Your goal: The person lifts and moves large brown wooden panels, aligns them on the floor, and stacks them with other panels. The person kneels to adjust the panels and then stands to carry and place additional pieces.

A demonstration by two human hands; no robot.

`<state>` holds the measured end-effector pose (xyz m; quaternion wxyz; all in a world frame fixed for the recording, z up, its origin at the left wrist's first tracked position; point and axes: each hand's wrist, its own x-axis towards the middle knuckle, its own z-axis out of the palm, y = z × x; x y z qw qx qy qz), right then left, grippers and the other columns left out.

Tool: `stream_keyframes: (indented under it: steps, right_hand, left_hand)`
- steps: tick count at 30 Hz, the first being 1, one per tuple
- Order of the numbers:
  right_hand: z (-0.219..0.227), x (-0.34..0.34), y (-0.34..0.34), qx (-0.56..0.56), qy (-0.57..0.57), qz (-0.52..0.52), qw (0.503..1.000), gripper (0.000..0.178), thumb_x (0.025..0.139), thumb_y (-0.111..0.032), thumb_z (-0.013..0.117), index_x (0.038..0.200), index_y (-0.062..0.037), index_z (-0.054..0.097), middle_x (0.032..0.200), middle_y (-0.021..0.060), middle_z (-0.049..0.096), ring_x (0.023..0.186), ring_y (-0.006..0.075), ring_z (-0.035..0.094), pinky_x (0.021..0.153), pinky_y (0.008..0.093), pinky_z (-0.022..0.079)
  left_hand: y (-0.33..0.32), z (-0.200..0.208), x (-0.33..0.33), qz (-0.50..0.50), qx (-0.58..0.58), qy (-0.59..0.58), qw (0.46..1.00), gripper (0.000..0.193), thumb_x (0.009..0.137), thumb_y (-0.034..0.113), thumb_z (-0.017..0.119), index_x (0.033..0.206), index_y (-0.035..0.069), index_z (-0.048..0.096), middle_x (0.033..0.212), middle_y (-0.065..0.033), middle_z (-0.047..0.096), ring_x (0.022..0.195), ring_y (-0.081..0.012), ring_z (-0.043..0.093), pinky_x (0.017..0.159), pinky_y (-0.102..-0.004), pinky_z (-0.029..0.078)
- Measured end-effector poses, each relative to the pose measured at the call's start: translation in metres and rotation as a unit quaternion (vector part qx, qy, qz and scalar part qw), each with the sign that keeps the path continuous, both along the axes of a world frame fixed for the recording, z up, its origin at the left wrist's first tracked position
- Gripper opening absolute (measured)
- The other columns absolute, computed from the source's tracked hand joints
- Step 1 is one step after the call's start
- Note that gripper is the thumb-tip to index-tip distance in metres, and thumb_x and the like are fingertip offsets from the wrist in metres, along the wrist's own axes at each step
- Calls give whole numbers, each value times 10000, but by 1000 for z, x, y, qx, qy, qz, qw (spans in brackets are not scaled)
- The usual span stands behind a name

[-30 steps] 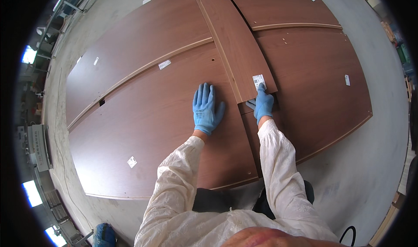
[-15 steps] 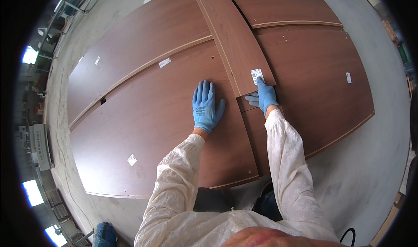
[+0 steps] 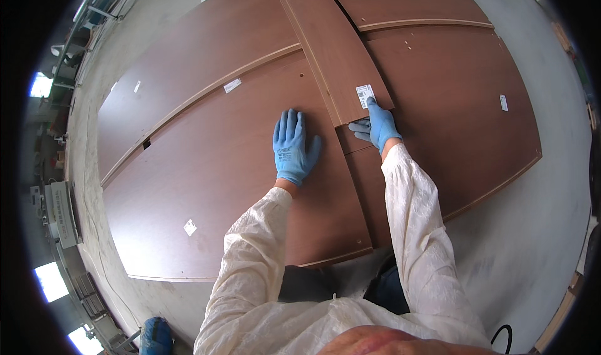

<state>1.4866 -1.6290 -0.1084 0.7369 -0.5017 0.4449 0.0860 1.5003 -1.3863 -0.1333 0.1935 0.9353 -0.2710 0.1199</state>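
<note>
A long narrow brown wood-grain board (image 3: 341, 73) with a white label (image 3: 364, 96) lies lengthwise over wide panels of the same colour. Its near end is gripped by my right hand (image 3: 380, 127) in a blue glove, thumb on top by the label and fingers partly hidden beneath. My left hand (image 3: 292, 149), also gloved in blue, rests flat with fingers stretched out on the wide left panel (image 3: 231, 167). To the right of the narrow board lies another wide panel (image 3: 463, 92), a light strip along its near edge.
Farther back lie a left panel (image 3: 206, 54) and a right panel (image 3: 400, 1). Grey floor (image 3: 519, 230) surrounds the panels. Metal racks and a grey box (image 3: 61, 211) stand along the left side, with a blue wrapped bundle (image 3: 156, 336) at the lower left.
The narrow board's near end has slid slightly away from me, with my right hand still on it. My left hand stays flat on the panel, and the whole view has shifted a little.
</note>
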Motion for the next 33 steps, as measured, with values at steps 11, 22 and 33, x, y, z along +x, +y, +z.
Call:
stream_keyframes:
  steps: [11,22,33]
  right_hand:
    - [-16,-2,5,-34,5,-4,999,666,1032,-586,509,1318,11,581,1014,183,745,749,294,779,573,362,616]
    - [7,-7,1,-50,81,103,990,740,1002,-629,517,1239,70,578,955,207,764,713,306,770,604,382,619]
    - [-4,-69,-45,-743,-26,260,617,289,887,-352,701,851,-79,612,824,134,695,767,329,709,682,468,560]
  left_hand:
    - [1,-1,-2,1,2,-1,1000,677,902,312,681,1468,-9,493,1550,-241,457,1467,-423,389,1218,-523,293]
    - [5,-5,0,-12,-14,-9,1000,673,890,318,691,1444,-18,510,1527,-262,471,1443,-437,413,1206,-545,303]
    - [3,-10,-1,-19,-3,-21,1000,672,905,309,678,1474,4,490,1540,-265,458,1453,-430,409,1208,-532,300]
